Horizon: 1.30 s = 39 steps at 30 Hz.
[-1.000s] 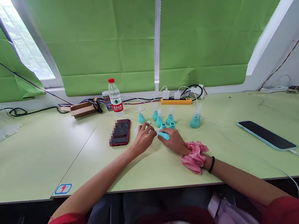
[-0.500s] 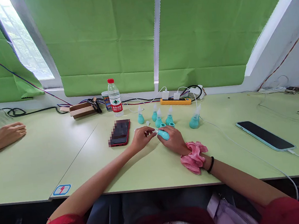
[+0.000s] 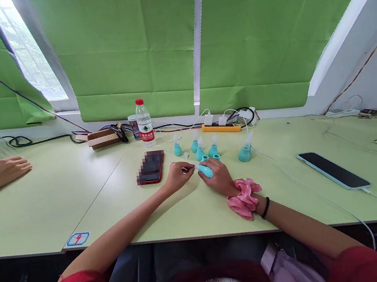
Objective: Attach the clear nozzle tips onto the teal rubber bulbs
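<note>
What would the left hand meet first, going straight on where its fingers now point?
Probably the turquoise bulb in the right hand, just past the clear tip; depth is hard to judge.

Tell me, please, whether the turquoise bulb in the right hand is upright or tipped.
Tipped: the turquoise bulb leans sideways, nozzle toward the left hand.

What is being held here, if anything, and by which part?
A teal bulb, held around its rounded body by the right hand. The left hand is at its clear tip; whether it grips there is too small to tell.
</note>
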Available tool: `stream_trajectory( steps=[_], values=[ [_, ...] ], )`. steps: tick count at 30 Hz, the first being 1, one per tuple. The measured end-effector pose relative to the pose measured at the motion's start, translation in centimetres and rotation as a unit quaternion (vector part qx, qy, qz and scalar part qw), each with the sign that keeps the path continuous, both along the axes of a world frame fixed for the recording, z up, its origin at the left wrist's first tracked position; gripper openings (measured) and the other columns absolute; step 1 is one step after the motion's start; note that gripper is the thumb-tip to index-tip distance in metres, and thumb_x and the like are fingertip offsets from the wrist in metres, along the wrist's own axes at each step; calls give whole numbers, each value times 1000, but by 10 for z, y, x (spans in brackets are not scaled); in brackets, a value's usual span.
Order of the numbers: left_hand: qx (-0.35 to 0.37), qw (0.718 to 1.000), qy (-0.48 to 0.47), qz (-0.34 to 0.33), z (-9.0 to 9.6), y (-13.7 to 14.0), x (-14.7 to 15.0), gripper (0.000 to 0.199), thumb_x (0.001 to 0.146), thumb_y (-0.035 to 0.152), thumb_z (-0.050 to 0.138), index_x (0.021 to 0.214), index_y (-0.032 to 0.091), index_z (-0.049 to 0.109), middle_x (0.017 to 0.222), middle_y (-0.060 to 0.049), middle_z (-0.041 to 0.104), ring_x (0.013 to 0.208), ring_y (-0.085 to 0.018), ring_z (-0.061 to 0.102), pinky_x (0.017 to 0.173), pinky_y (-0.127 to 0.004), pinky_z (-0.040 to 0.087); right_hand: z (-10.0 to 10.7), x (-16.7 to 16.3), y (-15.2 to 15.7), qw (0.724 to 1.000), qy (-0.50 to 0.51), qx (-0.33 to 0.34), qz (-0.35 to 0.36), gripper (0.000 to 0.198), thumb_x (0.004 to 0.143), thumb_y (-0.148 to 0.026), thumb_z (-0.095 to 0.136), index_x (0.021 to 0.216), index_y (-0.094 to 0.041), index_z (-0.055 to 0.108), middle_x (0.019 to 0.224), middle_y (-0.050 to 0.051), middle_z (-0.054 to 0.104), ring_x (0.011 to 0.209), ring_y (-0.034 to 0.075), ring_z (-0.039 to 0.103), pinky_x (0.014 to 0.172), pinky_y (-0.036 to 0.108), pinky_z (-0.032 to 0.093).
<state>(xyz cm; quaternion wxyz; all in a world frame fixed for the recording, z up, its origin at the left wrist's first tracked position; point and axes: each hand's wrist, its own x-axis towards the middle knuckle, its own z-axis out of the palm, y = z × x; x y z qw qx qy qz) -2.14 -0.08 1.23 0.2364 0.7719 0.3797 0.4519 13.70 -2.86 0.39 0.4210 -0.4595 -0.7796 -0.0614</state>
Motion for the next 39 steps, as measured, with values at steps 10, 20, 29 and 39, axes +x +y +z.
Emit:
stream_trajectory(
  steps=[10, 20, 29, 39],
  values=[
    [-186, 969, -131, -98, 5, 6, -4, 27, 53, 33, 69, 65, 8, 64, 57, -5, 64, 50, -13, 58, 51, -23, 50, 0, 1, 0, 1000, 8, 4, 26, 22, 71, -26, 50, 90, -17, 56, 81, 6, 57, 80, 19, 52, 71, 30, 43],
    [-202, 960, -170, -91, 7, 3, -2, 23, 54, 27, 69, 66, 8, 65, 57, -5, 64, 51, -13, 58, 53, -24, 50, 1, 2, -3, 999, 23, 15, 41, 22, 72, -26, 49, 91, -18, 55, 82, 7, 58, 80, 19, 53, 71, 31, 44],
    [-87, 988, -123, -16, 3, -4, 2, 21, 61, 27, 63, 71, 10, 66, 67, -7, 66, 58, -15, 60, 57, -25, 51, 2, -1, 0, 999, 42, 24, -13, 20, 70, -27, 52, 87, -18, 56, 81, 6, 59, 79, 19, 54, 70, 30, 43],
    [102, 994, 28, 31, 0, -8, 4, 17, 73, 29, 53, 73, 17, 66, 73, -5, 66, 64, -15, 59, 62, -25, 46, 0, -2, 0, 998, 41, 8, -40, 20, 70, -29, 51, 86, -19, 57, 82, 5, 60, 78, 19, 55, 68, 29, 43]
  ],
)
